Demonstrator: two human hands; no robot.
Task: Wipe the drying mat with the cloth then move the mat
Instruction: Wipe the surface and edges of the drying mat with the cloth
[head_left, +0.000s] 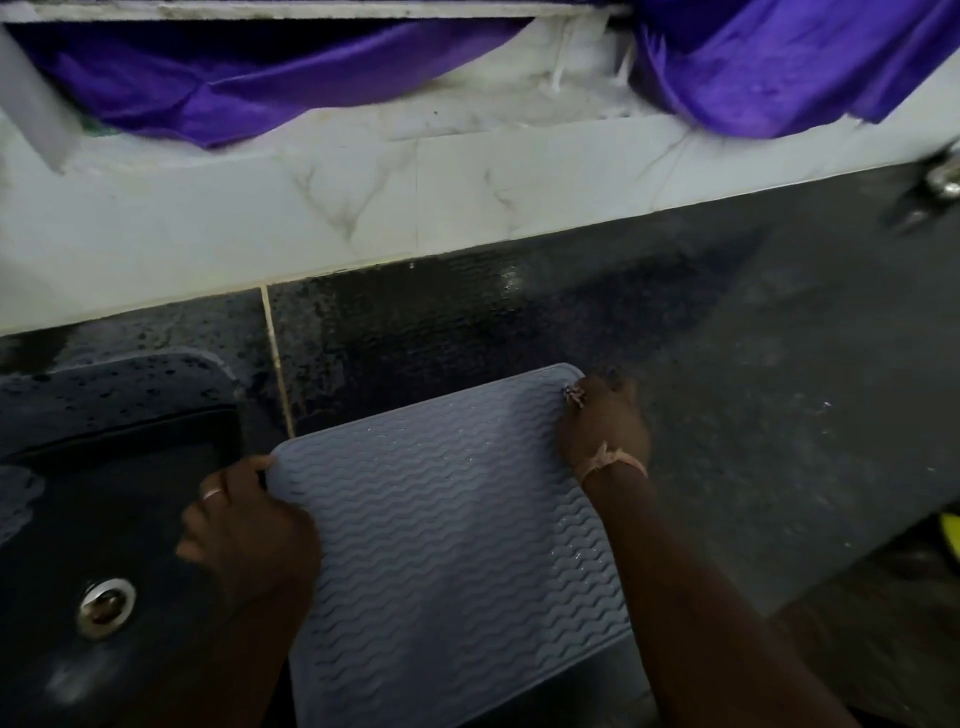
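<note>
A grey drying mat (441, 530) with a wavy ribbed surface lies on the dark countertop, its near end reaching the counter's front edge. My left hand (249, 525) grips the mat's far-left corner, thumb on top. My right hand (602, 421) grips the far-right corner, fingers curled over the edge. Small water drops glint along the mat's right side. No cloth is in view.
A black sink (62, 519) with a metal drain (106, 605) lies left of the mat. The wet dark countertop (753, 389) stretches right. A white marble-tiled ledge (363, 208) runs behind, with purple fabric (234, 83) above. A metal object (940, 182) sits far right.
</note>
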